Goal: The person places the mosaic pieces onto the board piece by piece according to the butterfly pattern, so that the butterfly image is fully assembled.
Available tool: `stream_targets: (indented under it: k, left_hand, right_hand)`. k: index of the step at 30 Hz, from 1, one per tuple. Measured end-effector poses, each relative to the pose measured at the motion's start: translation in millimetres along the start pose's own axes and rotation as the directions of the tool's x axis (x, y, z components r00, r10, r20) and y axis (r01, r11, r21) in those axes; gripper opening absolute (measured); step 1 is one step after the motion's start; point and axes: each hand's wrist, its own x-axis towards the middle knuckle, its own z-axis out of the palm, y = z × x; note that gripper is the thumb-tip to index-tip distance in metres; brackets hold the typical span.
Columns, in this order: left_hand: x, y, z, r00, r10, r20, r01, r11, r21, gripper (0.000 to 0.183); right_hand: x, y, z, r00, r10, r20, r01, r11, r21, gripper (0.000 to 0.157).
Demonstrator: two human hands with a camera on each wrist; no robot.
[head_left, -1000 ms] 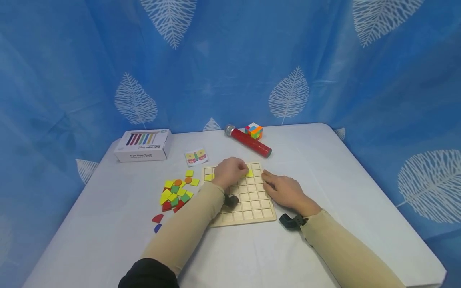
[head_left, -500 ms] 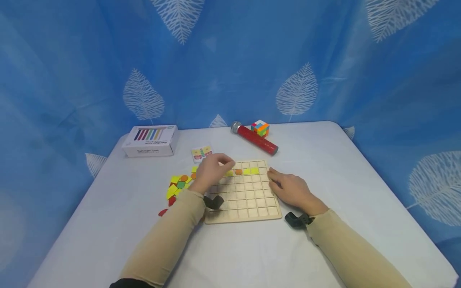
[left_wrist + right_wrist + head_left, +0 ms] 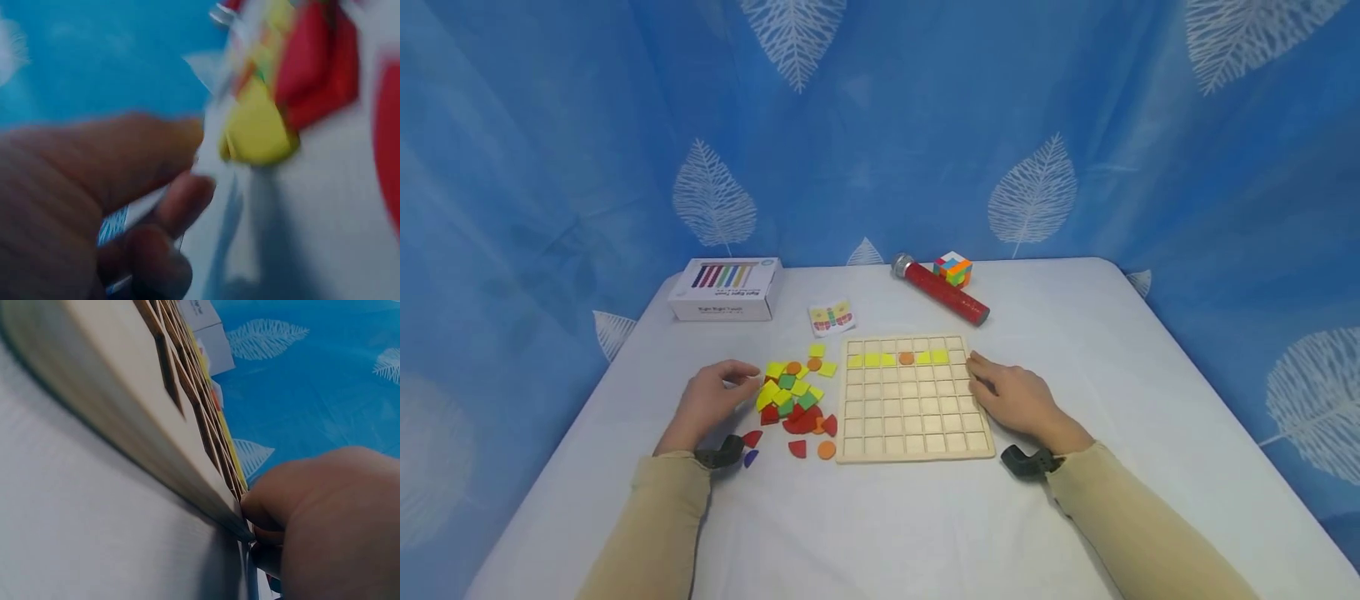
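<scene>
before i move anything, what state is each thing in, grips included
Wooden board: flat, second row from the far edge partly filled, other rows bare
Loose tiles: scattered, some overlapping
Picture card: lying printed side up
White box: looks closed
Red microphone: lying on its side
Puzzle cube: colours mixed
Left grip: beside the tiles, none visible in it
Right grip: fingertips against the board's edge

The left arm (image 3: 643, 525) and right arm (image 3: 1142, 517) reach forward, well apart. The left hand (image 3: 709, 402) curves loosely; the right hand (image 3: 1018, 400) lies with fingers (image 3: 991, 368) pointing forward and inward.
</scene>
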Motion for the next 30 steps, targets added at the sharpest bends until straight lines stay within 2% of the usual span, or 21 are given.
stream_targets:
  k: [3,9,21,28,30]
  left_hand:
    - [3.2,-4.0,3.9,1.0,-0.003,0.029,0.001,0.995,0.097,0.045]
    - [6.0,-4.7,6.8,0.993,-0.077,0.091,0.063,0.987,0.145,0.053]
    - [-1.3,-1.9,1.7,0.991,-0.039,0.128,0.025,0.994,0.105,0.043]
    - [-2.2,-2.9,-3.5,0.994,-0.02,0.106,0.012,0.997,0.074,0.036]
    - [-2.0,-3.0,-4.1,0.995,0.009,0.102,-0.015,0.998,0.059,0.033]
  right_hand:
    - [0,0,-1.9,1.0,0.01,0.01,-0.01,1.0,0.006,0.053]
    - [-1,1,-3.2,0.999,0.025,0.029,-0.025,1.0,-0.002,0.054]
    - [-2,-3,0.2,1.0,-0.002,0.005,0.002,1.0,-0.002,0.051]
    - [0,-3,1.0,1.0,0.007,0.008,-0.007,1.0,0.001,0.052]
    - [0,-3,1.0,1.0,0.007,0.012,-0.007,1.0,-0.001,0.052]
